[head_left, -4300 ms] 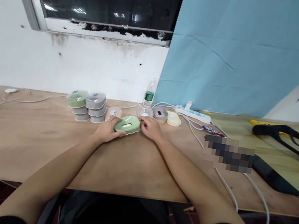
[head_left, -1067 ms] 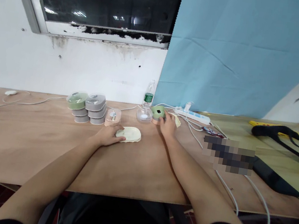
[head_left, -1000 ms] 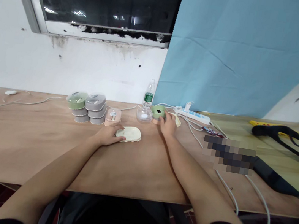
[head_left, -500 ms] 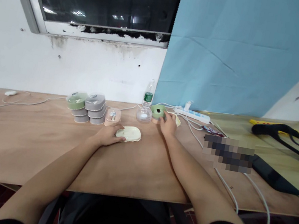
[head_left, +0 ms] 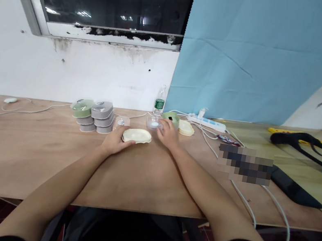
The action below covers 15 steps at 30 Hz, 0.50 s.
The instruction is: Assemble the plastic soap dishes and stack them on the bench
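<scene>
My left hand (head_left: 114,140) is closed on the left end of a cream oval shallow tray or lid (head_left: 137,135), thumb along its near edge; it looks slightly tilted. My right hand (head_left: 168,133) has its fingers partly spread at the right edge of a clear plastic lid or box (head_left: 151,123); contact is hard to make out. Just behind that hand sits a green round container (head_left: 174,117), partly covered by it. More cream oval pieces (head_left: 186,128) lie to its right. A pink clear-topped box (head_left: 122,121) stands behind my left hand, partly hidden.
Stacked grey boxes (head_left: 106,118) and a green-topped stack (head_left: 82,108) stand at the back left. A water bottle (head_left: 159,101) is by the wall. A power strip (head_left: 207,123), white cables and a dark flat object (head_left: 295,188) lie to the right.
My right hand has left the green container and moved left to the clear plastic piece. My left hand has shifted the cream oval piece slightly back and left, tilting it.
</scene>
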Available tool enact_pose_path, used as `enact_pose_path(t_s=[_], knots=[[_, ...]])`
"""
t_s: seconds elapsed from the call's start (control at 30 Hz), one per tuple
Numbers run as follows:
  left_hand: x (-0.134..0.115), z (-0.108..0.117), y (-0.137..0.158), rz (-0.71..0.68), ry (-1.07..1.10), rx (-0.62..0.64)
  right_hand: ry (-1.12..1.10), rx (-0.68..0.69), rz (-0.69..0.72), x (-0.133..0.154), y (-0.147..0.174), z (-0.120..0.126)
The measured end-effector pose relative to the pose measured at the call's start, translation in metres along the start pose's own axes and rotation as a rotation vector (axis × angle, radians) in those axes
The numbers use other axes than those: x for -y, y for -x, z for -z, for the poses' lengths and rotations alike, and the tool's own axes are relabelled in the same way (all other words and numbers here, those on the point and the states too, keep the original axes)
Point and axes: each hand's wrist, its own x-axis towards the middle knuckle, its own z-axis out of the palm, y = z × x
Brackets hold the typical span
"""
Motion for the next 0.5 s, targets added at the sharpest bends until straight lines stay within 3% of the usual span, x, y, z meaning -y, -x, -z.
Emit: enact_pose_path(t_s=[0.17,0.33,0.4,0.5], knots=[[0.011,-0.004,-0.003,0.062,0.179,-0.179,-0.085,0.143,0.329,0.027,0.000,-0.006],[0.025,-0.010,-0.005,0.192,0.229,-0.174,-0.157,0.178,0.523,0.041,0.004,-0.009],[0.026,-0.010,-0.005,0.214,0.246,-0.210,-0.189,0.170,0.498,0.042,0.006,-0.010],[0.023,-0.007,-0.005,0.181,0.255,-0.289,-0.223,0.087,0.281,0.036,0.006,-0.011]])
